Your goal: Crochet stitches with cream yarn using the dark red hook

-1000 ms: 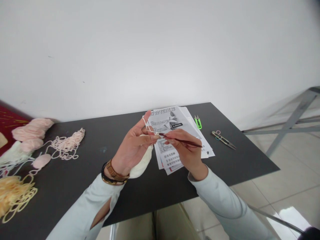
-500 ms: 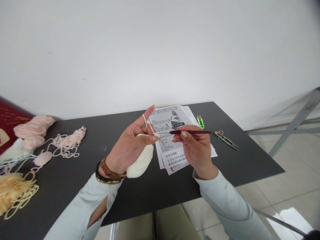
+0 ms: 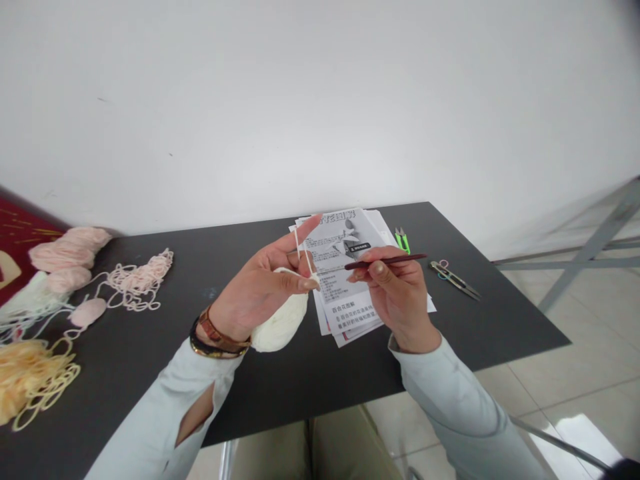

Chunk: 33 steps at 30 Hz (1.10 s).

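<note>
My left hand (image 3: 263, 287) is raised over the black table (image 3: 250, 393), thumb and fingers pinched on a cream yarn strand (image 3: 301, 257) that loops over the outstretched index finger. A ball of cream yarn (image 3: 281, 323) hangs under that palm. My right hand (image 3: 400, 293) is closed on a dark red crochet hook (image 3: 385, 262), held nearly level with its thin metal tip pointing left to the pinched yarn. Both hands hover above a stack of printed instruction sheets (image 3: 350, 313).
Green thread snips (image 3: 401, 240) and metal snips (image 3: 454, 279) lie right of the papers. Pink yarn balls (image 3: 67, 248), a loose pink tangle (image 3: 140, 279) and a yellow tangle (image 3: 30, 383) sit at the table's left. A white wall stands behind; tiled floor lies right.
My right hand turned the hook from slanting down-right to nearly level and lifted slightly. My left hand kept its pinch on the yarn, shifting a little right.
</note>
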Tool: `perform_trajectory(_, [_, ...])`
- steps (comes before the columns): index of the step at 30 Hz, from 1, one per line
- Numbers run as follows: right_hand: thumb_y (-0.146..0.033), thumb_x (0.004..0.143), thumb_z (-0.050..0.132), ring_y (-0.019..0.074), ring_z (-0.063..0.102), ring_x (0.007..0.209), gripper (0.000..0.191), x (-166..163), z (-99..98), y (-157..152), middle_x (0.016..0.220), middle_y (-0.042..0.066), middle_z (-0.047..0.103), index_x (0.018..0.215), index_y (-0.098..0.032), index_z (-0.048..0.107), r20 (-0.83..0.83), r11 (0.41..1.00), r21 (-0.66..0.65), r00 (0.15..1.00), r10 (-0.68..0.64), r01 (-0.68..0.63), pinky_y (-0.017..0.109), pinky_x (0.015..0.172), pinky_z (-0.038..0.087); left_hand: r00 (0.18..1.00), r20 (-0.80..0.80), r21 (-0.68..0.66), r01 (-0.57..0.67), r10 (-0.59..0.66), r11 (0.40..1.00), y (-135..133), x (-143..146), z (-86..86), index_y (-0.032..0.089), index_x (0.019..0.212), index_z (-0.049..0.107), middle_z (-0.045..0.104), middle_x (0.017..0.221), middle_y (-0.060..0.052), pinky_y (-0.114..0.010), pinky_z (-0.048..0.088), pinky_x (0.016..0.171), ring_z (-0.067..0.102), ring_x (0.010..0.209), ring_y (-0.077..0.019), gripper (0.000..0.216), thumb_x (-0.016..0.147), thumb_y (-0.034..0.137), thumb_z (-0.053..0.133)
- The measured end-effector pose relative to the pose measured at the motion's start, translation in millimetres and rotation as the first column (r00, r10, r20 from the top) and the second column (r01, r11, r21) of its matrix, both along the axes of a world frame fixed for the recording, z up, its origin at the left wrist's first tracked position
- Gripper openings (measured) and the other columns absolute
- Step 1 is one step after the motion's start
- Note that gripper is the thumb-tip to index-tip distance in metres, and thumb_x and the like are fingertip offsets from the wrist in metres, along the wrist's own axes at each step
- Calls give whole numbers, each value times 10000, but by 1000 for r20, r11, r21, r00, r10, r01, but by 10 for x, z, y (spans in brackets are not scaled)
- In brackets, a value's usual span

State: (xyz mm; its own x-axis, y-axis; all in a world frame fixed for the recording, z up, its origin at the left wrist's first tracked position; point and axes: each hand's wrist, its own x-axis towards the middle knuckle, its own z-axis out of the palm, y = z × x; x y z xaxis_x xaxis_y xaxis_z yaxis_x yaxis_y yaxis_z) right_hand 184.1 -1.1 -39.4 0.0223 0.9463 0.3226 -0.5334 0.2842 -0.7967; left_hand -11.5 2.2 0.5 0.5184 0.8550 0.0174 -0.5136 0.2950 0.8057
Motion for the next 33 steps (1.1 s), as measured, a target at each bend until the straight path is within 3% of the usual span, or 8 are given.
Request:
perform_trajectory(12, [-299, 749, 820, 91, 694, 600, 92, 27, 14, -11, 721, -24, 712, 790, -234, 768, 15, 997, 63, 999, 52, -53, 198, 601, 590, 996, 5, -93, 94, -94, 991, -11, -28, -26, 212, 1353, 601, 589, 651, 30, -229, 394, 607, 516, 608, -94, 781, 620, -21, 737])
perform_trajectory(22, [-328, 726, 833, 93, 686, 594, 130, 34, 29, -22, 709, -20, 704, 759, -227, 757, 25, 997, 36, 998, 61, -62, 193, 583, 596, 991, 13, -113, 137, -137, 984, -21, -34, -20, 164, 1255, 675, 566, 613, 33, -229, 390, 573, 517, 587, -101, 706, 574, -3, 761])
perform_trajectory(26, [-363, 708, 842, 84, 662, 521, 185, 21, 41, -18, 636, -27, 699, 745, -210, 744, -33, 987, -106, 992, 120, -123, 175, 537, 595, 991, -74, -31, 108, -110, 994, -48, -26, 7, 206, 1253, 681, 583, 623, 33, -240, 410, 608, 551, 611, -111, 672, 612, 42, 796])
perform_trajectory(29, [-367, 689, 852, 71, 622, 464, 223, -10, 34, -2, 550, -41, 669, 755, -189, 736, -119, 941, -248, 971, 208, -232, 156, 492, 591, 971, -238, 122, 42, -12, 992, -60, -35, 52, 228, 1250, 682, 611, 663, 32, -253, 428, 663, 574, 651, -117, 617, 663, 85, 807])
perform_trajectory(33, [-340, 641, 882, 64, 624, 445, 280, -68, 13, 30, 554, -31, 692, 783, -150, 734, -200, 882, -375, 954, 225, -287, 145, 497, 598, 843, -477, 376, -59, 248, 925, -52, -15, 57, 147, 825, 760, 654, 735, -22, -274, 435, 748, 631, 902, -200, 111, 716, 136, 781])
